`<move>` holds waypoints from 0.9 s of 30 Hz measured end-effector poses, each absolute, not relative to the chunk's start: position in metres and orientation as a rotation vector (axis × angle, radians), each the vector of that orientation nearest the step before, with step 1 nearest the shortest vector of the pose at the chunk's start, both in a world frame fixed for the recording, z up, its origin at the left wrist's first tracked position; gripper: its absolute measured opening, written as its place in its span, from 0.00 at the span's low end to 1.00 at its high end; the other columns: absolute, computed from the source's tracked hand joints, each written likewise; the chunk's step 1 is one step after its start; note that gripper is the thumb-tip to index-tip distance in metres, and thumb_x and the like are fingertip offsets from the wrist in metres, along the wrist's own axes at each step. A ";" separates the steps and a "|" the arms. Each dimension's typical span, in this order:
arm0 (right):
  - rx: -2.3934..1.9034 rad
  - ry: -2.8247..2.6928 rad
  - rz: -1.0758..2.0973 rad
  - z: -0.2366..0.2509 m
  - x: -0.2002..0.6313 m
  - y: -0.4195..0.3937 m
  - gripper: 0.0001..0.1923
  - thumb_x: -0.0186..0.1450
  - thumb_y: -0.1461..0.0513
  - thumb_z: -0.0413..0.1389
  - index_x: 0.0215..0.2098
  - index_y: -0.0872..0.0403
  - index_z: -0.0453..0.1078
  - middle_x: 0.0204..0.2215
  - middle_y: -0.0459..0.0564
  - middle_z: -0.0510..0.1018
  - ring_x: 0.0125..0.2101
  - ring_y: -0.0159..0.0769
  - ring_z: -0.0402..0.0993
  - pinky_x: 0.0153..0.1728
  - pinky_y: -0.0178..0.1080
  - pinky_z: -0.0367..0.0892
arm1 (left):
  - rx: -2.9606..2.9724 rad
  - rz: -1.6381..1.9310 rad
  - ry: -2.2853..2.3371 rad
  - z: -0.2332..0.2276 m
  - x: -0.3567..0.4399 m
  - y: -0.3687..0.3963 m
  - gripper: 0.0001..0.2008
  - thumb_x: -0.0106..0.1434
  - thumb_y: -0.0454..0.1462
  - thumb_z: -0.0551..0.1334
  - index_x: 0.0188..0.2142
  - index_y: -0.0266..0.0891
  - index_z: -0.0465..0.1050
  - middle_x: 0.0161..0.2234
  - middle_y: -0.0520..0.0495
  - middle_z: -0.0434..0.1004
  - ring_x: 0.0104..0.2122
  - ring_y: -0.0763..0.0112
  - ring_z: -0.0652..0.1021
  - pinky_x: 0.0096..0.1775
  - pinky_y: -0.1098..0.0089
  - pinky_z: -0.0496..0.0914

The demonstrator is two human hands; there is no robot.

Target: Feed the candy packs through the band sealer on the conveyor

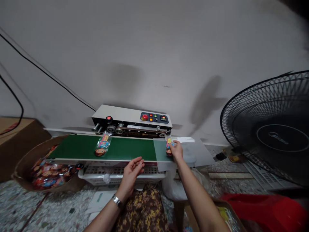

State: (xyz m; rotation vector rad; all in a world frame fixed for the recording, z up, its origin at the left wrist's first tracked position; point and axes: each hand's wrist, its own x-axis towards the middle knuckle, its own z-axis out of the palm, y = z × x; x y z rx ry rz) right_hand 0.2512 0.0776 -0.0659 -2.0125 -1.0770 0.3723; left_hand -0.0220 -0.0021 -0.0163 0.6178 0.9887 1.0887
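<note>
A plain grey wall (pixel 154 48) fills the background above a speckled floor (pixel 14 206). Directions are read from the middle of the view as the centre of a dial.

A long machine (pixel 118 112) with lit buttons stands against the wall near the centre, extending toward 9 o'clock. A green belt (pixel 130 148) runs along its front. A pale sheet (pixel 201 153) covers the belt's near-5 o'clock end and reaches past it.

Right hand (pixel 176 149): at 5 o'clock, over the sheet, thumb and fingers gripping the right edge of a clear toy packet (pixel 168 151). Left hand (pixel 132 170): at 7 o'clock, by the front edge of the belt, released, fingers loosely curled, nothing in it. A watch (pixel 117 200) is on that wrist.

A second packet (pixel 103 145) lies on the belt at 8 o'clock, well apart from both hands. Further out at 8 o'clock, a round bin (pixel 23 172) contains many similar packets (pixel 51 175). A white basket (pixel 120 177) sits below the belt at 7 o'clock.

A black fan (pixel 270 132) occupies 3 o'clock; a red object, not identifiable, is at 4 o'clock (pixel 270 209). A cardboard box (pixel 26 148) stands near 9 o'clock.
</note>
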 end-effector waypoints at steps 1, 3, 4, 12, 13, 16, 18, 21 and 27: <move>-2.039 -1.083 0.370 -0.067 0.247 0.082 0.18 0.52 0.56 0.54 0.40 0.57 0.64 0.16 0.41 0.66 0.18 0.33 0.66 0.19 0.33 0.59 | 0.621 1.092 0.995 -0.017 -0.022 -0.003 0.21 0.46 0.40 0.69 0.40 0.37 0.71 0.40 0.41 0.76 0.36 0.66 0.77 0.35 0.69 0.71; -2.021 -1.135 0.368 -0.065 0.235 0.088 0.18 0.51 0.58 0.56 0.40 0.56 0.66 0.18 0.43 0.68 0.21 0.35 0.68 0.24 0.34 0.61 | 0.634 1.092 0.997 -0.017 -0.022 -0.002 0.22 0.46 0.40 0.69 0.41 0.37 0.71 0.41 0.40 0.76 0.36 0.65 0.77 0.35 0.68 0.72; -2.009 -1.167 0.360 -0.061 0.228 0.089 0.20 0.51 0.59 0.57 0.41 0.56 0.66 0.20 0.45 0.70 0.24 0.36 0.69 0.27 0.35 0.63 | 0.644 1.085 0.997 -0.018 -0.023 -0.001 0.22 0.46 0.41 0.69 0.41 0.37 0.71 0.41 0.40 0.76 0.36 0.65 0.77 0.35 0.68 0.72; -1.803 -1.623 0.379 0.003 0.251 0.010 0.23 0.60 0.58 0.51 0.54 0.54 0.60 0.37 0.50 0.74 0.33 0.32 0.69 0.36 0.34 0.63 | 0.970 0.959 1.094 -0.029 -0.035 -0.010 0.27 0.47 0.46 0.66 0.45 0.38 0.68 0.45 0.40 0.73 0.41 0.62 0.76 0.43 0.63 0.70; -1.814 -1.576 0.391 0.008 0.271 -0.010 0.22 0.61 0.57 0.50 0.53 0.54 0.61 0.36 0.49 0.74 0.32 0.31 0.70 0.36 0.34 0.64 | 1.026 0.936 1.119 -0.033 -0.035 -0.013 0.27 0.47 0.46 0.66 0.46 0.38 0.68 0.46 0.40 0.73 0.41 0.62 0.76 0.44 0.61 0.69; -1.982 -1.351 0.299 0.008 0.338 -0.086 0.19 0.61 0.56 0.49 0.49 0.55 0.65 0.31 0.47 0.75 0.31 0.32 0.70 0.34 0.33 0.63 | 1.206 0.846 1.207 -0.048 -0.035 -0.023 0.26 0.48 0.48 0.65 0.45 0.38 0.68 0.44 0.41 0.74 0.42 0.60 0.75 0.46 0.57 0.68; -2.192 -1.172 0.216 -0.009 0.375 -0.143 0.18 0.60 0.57 0.50 0.47 0.56 0.67 0.28 0.48 0.75 0.29 0.33 0.70 0.32 0.33 0.63 | 1.331 0.791 1.265 -0.056 -0.034 -0.030 0.25 0.50 0.48 0.63 0.44 0.38 0.69 0.43 0.42 0.75 0.43 0.60 0.74 0.48 0.57 0.66; -2.521 -0.966 0.257 -0.053 0.399 -0.217 0.17 0.60 0.58 0.49 0.44 0.56 0.69 0.28 0.47 0.75 0.28 0.32 0.70 0.30 0.32 0.62 | 1.438 0.769 1.332 -0.061 -0.033 -0.035 0.23 0.51 0.48 0.62 0.44 0.39 0.70 0.42 0.43 0.75 0.41 0.61 0.75 0.48 0.57 0.66; -2.791 -0.833 0.440 -0.137 0.372 -0.284 0.09 0.57 0.60 0.52 0.32 0.55 0.72 0.21 0.45 0.73 0.23 0.31 0.68 0.24 0.30 0.59 | 1.588 0.620 1.525 -0.050 -0.028 -0.032 0.19 0.50 0.49 0.61 0.41 0.47 0.71 0.40 0.52 0.77 0.40 0.61 0.76 0.46 0.59 0.68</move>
